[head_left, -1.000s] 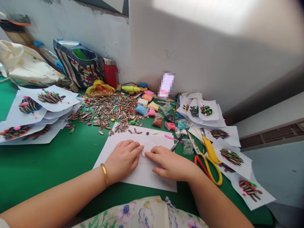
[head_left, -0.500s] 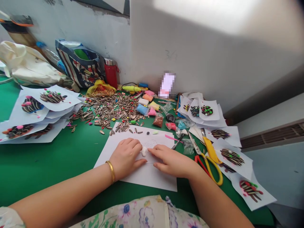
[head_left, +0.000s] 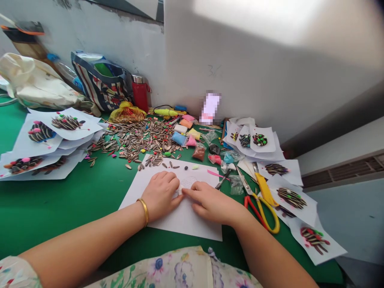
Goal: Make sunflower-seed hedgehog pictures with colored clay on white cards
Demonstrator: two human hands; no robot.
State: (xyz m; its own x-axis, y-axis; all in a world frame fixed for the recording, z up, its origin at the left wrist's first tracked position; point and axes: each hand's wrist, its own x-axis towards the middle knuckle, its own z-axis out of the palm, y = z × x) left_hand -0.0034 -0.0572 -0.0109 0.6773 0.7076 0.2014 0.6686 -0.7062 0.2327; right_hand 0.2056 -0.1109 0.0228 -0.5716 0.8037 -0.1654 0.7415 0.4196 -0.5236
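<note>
A white sheet of paper (head_left: 192,222) lies on the green table, with a faint pencil drawing (head_left: 189,181) partly hidden behind my hands. At its lower edge sits a small lump of white modelling clay (head_left: 180,191), flat on the paper and mostly covered by fingertips. My left hand (head_left: 162,194) rests beside the clay, fingers bent on the paper and thumb apart. From the other side my right hand (head_left: 211,202) reaches in, its index finger stretched out and touching the clay. Near the sheet's top edge are a small black ball (head_left: 186,168) and a pale green piece (head_left: 195,167).
Sunflower seeds (head_left: 144,138) are heaped behind the sheet. Small bags of coloured clay (head_left: 199,152) stand right of them. Yellow-and-red-handled scissors (head_left: 255,196), a yellow cutter (head_left: 265,190) and a black pen (head_left: 223,180) lie at right. Seed pictures (head_left: 292,198) (head_left: 67,122) flank both sides.
My fingertips have come closer together and now cover more of the white clay. My right index finger has moved slightly left and down onto it.
</note>
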